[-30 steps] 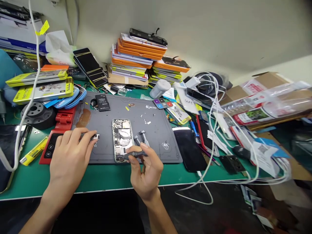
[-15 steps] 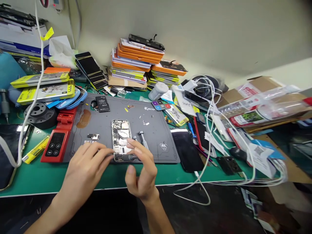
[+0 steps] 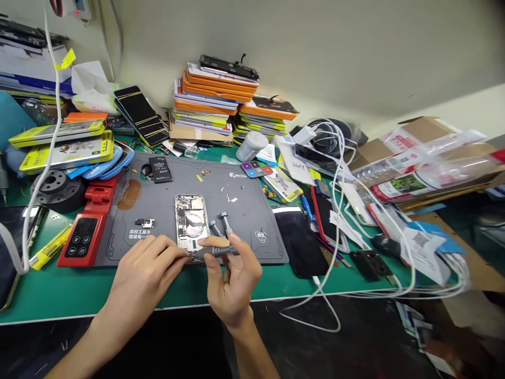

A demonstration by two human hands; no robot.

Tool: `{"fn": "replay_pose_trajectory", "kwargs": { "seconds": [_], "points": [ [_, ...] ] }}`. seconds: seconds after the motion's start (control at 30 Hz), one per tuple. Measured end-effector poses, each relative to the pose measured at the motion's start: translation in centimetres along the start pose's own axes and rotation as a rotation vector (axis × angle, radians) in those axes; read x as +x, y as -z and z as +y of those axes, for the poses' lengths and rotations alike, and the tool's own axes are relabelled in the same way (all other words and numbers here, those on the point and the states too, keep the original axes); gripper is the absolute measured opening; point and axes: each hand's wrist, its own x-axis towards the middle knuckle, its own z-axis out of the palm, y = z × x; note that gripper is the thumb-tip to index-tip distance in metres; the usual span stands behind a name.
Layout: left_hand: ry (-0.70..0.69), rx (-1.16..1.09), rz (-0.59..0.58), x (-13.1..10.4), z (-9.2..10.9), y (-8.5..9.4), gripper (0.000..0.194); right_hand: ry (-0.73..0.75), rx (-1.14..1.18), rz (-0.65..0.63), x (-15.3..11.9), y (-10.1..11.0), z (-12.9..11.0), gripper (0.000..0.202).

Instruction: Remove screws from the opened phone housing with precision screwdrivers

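An opened phone housing point(image 3: 192, 221) lies on the grey mat point(image 3: 252, 200), its inner parts showing. My left hand point(image 3: 148, 271) is at the lower left corner of the housing, fingertips pinched; what they hold, if anything, is hidden. My right hand point(image 3: 234, 281) grips a grey screwdriver point(image 3: 219, 251), which lies nearly level across the phone's lower end. Two more grey screwdrivers point(image 3: 226, 223) rest on the mat just right of the phone. A small metal part point(image 3: 144, 223) sits left of it, and a black battery point(image 3: 160, 169) lies farther back.
A red device with buttons point(image 3: 82, 239) stands at the mat's left edge. To the right are a dark phone point(image 3: 300, 242) and tangled white cables point(image 3: 340, 173). Stacked orange boxes point(image 3: 221, 89) stand against the wall. Tiny parts point(image 3: 231, 198) are scattered on the mat.
My right hand has closed on the grey screwdriver, and the tool's handle now shows between thumb and fingers. My left hand stays at the phone's lower corner. The view has shifted slightly.
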Motion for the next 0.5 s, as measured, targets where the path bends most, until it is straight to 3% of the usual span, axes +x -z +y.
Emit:
{"fn": "replay_pose_trajectory", "kwargs": {
  "seconds": [0.1,0.37,0.43,0.5],
  "points": [
    [0.017,-0.009,0.003,0.1,0.1,-0.1,0.02,-0.045,-0.005,0.068,0.0,0.1,-0.2,0.059],
    [0.018,-0.068,0.029,0.1,-0.3,-0.1,0.017,-0.192,-0.018,0.463,1.1,0.3,-0.7,0.051],
    [0.025,-0.08,0.021,0.0,-0.4,-0.2,0.017,-0.202,-0.055,0.508,1.6,1.2,-0.2,0.054],
    [0.034,-0.088,0.022,0.0,-0.5,-0.3,0.017,-0.221,-0.156,0.47,2.1,2.8,0.6,0.056]
  ]
}}
